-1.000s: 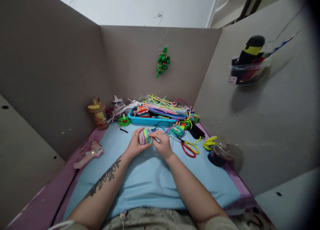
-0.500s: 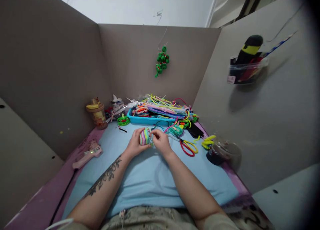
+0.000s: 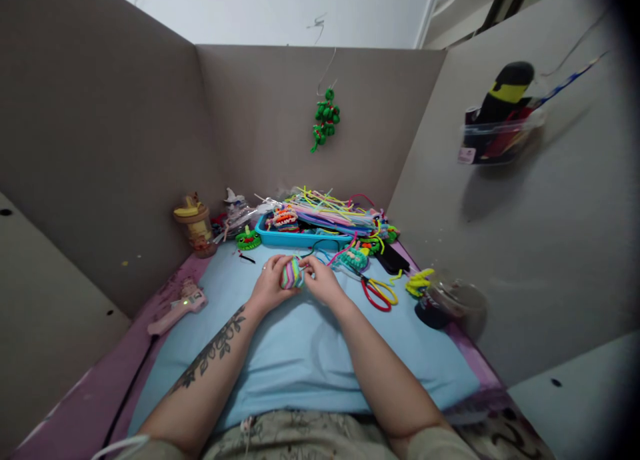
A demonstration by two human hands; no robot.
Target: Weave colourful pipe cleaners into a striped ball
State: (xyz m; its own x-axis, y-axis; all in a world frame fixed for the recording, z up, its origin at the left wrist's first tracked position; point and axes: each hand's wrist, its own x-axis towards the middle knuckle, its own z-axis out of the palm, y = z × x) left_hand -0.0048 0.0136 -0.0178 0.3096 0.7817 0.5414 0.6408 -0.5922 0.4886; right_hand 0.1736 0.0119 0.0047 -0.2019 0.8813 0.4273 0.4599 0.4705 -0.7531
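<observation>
A small striped pastel pipe-cleaner piece (image 3: 291, 273) sits between both hands above the light blue mat (image 3: 300, 360). My left hand (image 3: 267, 285) cups it from the left side. My right hand (image 3: 323, 281) pinches its right edge with the fingertips. Just behind the hands lies a teal woven piece (image 3: 354, 259), and a blue tray (image 3: 295, 239) piled with colourful pipe cleaners (image 3: 333, 210) stands at the back.
Red and yellow scissors (image 3: 379, 293) lie right of my right hand. A pink glue gun (image 3: 176, 309) rests at the left on the purple table. A yellow-lidded cup (image 3: 194, 225), a dark bowl (image 3: 447, 305), grey partition walls and a hanging green ornament (image 3: 326, 120) surround the mat.
The striped piece has been turned slightly between the hands, its stripes now more edge-on. Both hands stay in nearly the same place; the view shifted a little.
</observation>
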